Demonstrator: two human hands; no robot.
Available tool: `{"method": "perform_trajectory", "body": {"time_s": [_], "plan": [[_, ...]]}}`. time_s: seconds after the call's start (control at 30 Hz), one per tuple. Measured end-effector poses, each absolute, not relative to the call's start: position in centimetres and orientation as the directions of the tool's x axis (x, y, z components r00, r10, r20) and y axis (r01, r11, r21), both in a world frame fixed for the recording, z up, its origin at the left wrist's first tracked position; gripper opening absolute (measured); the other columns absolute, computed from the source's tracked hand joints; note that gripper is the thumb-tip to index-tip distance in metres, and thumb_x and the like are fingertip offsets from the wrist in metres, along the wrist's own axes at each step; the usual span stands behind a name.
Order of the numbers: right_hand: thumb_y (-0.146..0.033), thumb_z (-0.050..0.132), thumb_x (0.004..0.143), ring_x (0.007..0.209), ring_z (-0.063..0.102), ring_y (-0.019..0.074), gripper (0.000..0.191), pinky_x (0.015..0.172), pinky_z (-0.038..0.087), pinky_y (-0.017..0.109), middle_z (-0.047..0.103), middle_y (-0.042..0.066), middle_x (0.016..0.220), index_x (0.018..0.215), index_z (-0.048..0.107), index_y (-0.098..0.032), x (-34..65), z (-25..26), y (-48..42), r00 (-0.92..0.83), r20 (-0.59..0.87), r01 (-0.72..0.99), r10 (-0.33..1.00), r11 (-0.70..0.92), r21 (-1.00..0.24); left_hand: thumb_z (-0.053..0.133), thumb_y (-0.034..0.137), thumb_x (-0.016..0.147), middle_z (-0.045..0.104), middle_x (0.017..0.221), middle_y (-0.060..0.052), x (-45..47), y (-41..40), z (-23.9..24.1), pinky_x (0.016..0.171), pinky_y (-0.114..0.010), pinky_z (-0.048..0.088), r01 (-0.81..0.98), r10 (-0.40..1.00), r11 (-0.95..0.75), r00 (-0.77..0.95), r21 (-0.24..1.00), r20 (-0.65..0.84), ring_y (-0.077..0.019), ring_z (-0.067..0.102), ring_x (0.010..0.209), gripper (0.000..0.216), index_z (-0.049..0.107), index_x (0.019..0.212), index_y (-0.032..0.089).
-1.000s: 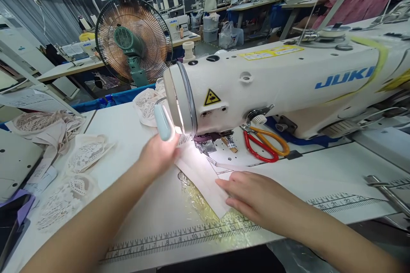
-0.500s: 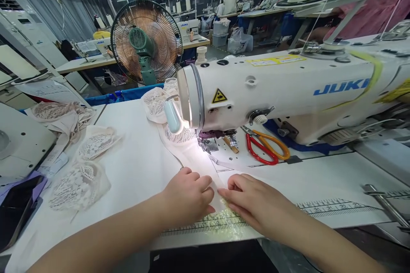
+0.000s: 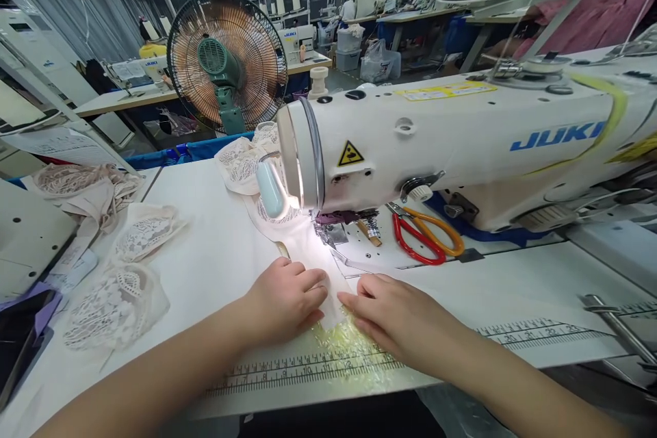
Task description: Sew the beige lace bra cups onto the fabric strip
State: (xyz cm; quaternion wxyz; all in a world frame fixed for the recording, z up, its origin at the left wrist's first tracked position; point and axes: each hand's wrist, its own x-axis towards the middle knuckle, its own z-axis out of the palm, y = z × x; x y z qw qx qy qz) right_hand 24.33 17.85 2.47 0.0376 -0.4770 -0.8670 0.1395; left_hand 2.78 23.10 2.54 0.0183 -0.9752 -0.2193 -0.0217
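Note:
A pale lace bra (image 3: 240, 165) runs from behind the sewing machine's (image 3: 410, 144) head, under its lit needle area, towards me. Its plain fabric band (image 3: 331, 287) lies between my hands. My left hand (image 3: 287, 298) is closed over the band's left edge, fingers curled, thumb low. On the other side my right hand (image 3: 393, 311) has its thumb and bent fingers pinched at the band's right edge. Just where the fabric passes under the presser foot is hidden by the machine head and glare. Red-and-orange-handled scissors (image 3: 421, 236) rest on the machine bed to the right.
More lace cups (image 3: 116, 304) lie on the table at left, beside a bunched lace pile (image 3: 82, 185). A printed ruler strip (image 3: 287, 373) runs along the front edge. A green fan (image 3: 226, 61) stands behind the table. Other people are farther back.
Both hands have shifted slightly left, and the band's end between them has come a little farther up towards the machine. The whole view has also turned slightly.

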Motion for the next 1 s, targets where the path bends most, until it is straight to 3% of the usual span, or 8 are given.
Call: {"method": "perform_trajectory", "body": {"time_s": [0.2,0.4,0.6,0.7,0.8,0.87,1.0], "plan": [[-0.024,0.044,0.089,0.068,0.051,0.0176,0.026,0.053,0.026,0.025,0.055,0.003,0.073,0.108,0.061,-0.024,24.0,1.9,19.0,-0.527,-0.058,0.830,0.848,0.499,-0.248,0.048,0.022,0.080,0.064,0.112,-0.003,2.1,24.7,2.1,0.059,-0.032,0.038,0.418,0.407,-0.907,0.901,-0.051,0.151,-0.0174,0.056,0.072,0.017,0.060,0.091,0.018],[-0.029,0.043,0.088,0.068,0.057,0.0197,0.033,0.050,0.023,0.025,0.062,0.003,0.075,0.119,0.057,-0.027,23.5,2.2,20.1,-0.481,-0.137,0.865,0.866,0.443,-0.236,0.046,0.016,0.080,0.066,0.109,-0.004,2.0,26.2,2.2,0.056,-0.030,0.040,0.406,0.383,-0.910,0.902,-0.085,0.200,-0.0184,0.057,0.073,0.016,0.061,0.084,0.017],[-0.033,0.040,0.090,0.068,0.061,0.0213,0.041,0.048,0.024,0.026,0.069,0.005,0.080,0.130,0.048,-0.025,22.8,2.4,20.9,-0.421,-0.205,0.904,0.884,0.389,-0.179,0.036,0.008,0.084,0.066,0.110,-0.005,2.1,26.9,1.4,0.059,-0.028,0.048,0.378,0.351,-0.924,0.900,-0.063,0.259,-0.0175,0.062,0.079,0.028,0.061,0.094,0.014],[-0.035,0.040,0.090,0.066,0.062,0.0226,0.045,0.047,0.024,0.027,0.071,0.005,0.081,0.134,0.043,-0.025,22.3,2.5,21.1,-0.396,-0.240,0.918,0.886,0.373,-0.138,0.039,0.012,0.081,0.066,0.109,-0.004,2.4,26.4,1.0,0.056,-0.026,0.048,0.451,0.435,-0.892,0.856,0.008,0.279,-0.0169,0.063,0.076,0.023,0.061,0.087,0.015],[-0.036,0.040,0.090,0.069,0.063,0.0233,0.048,0.047,0.025,0.028,0.071,0.006,0.085,0.136,0.041,-0.023,22.1,2.6,21.2,-0.387,-0.243,0.921,0.889,0.362,-0.142,0.045,0.026,0.083,0.066,0.101,-0.007,2.8,25.8,1.0,0.053,-0.028,0.046,0.512,0.499,-0.859,0.826,0.019,0.263,-0.0179,0.060,0.069,0.022,0.061,0.092,0.015],[-0.036,0.041,0.089,0.071,0.063,0.0238,0.048,0.048,0.026,0.028,0.071,0.007,0.088,0.136,0.041,-0.022,22.2,2.5,21.1,-0.385,-0.236,0.920,0.892,0.351,-0.173,0.047,0.031,0.084,0.065,0.102,-0.008,2.8,25.8,1.0,0.054,-0.029,0.046,0.500,0.482,-0.866,0.842,-0.015,0.240,-0.0187,0.058,0.068,0.027,0.060,0.101,0.015],[-0.036,0.041,0.089,0.073,0.063,0.0246,0.052,0.048,0.025,0.029,0.071,0.006,0.085,0.138,0.037,-0.020,22.4,2.5,20.9,-0.368,-0.245,0.924,0.897,0.324,-0.202,0.045,0.024,0.087,0.064,0.106,-0.008,2.3,26.3,1.1,0.059,-0.031,0.046,0.430,0.406,-0.901,0.883,-0.060,0.236,-0.0181,0.055,0.072,0.027,0.059,0.108,0.017]]}}
